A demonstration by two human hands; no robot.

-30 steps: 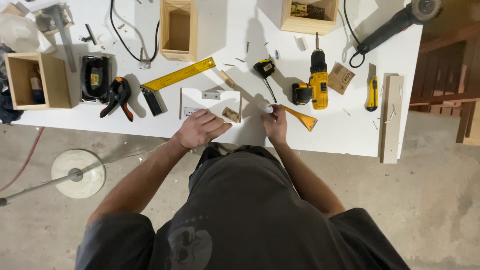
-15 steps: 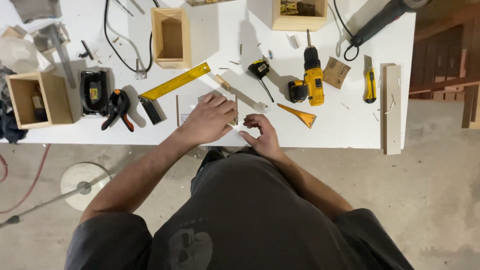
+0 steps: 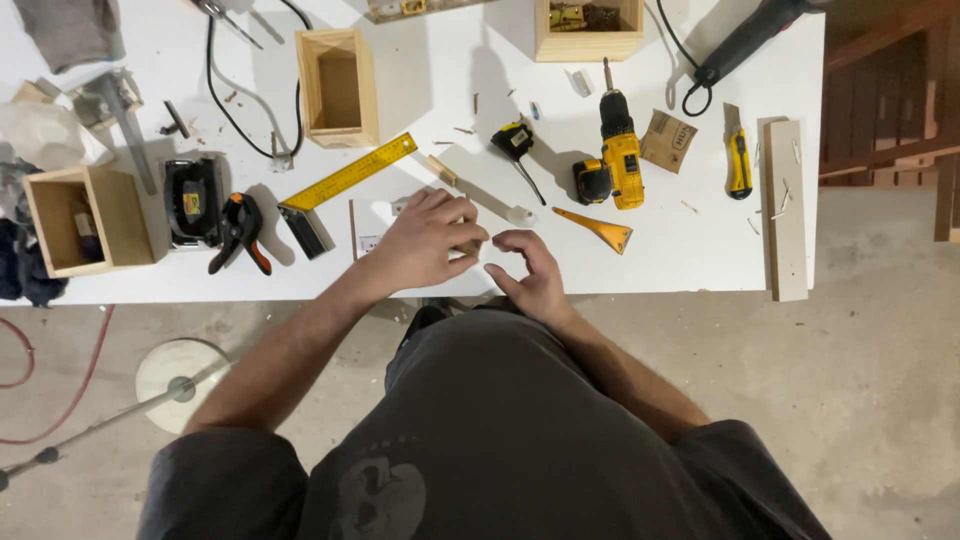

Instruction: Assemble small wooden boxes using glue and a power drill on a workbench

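Observation:
I stand at a white table [image 3: 700, 260] and look straight down. My left hand [image 3: 425, 240] lies over a small white panel [image 3: 368, 242] near the table's front edge and pinches a small wooden piece [image 3: 468, 246] at its fingertips. My right hand [image 3: 530, 272] is just right of it, fingers curled toward the same piece, thumb and forefinger apart, holding nothing I can see. Most of the panel is hidden under my left hand.
A yellow square ruler [image 3: 345, 178], orange-black clamp [image 3: 238, 230], black power tool [image 3: 192, 200], yellow drill [image 3: 618, 160], tape measure [image 3: 515, 140], yellow scraper [image 3: 598, 230], utility knife [image 3: 738, 160] and wooden plank [image 3: 785, 205] lie about. Open wooden boxes [image 3: 338, 85] stand behind and left.
My left hand slid right over the panel and took hold of the small wooden piece. My right hand moved left and nearer to me, close to the left hand. The view shifted slightly.

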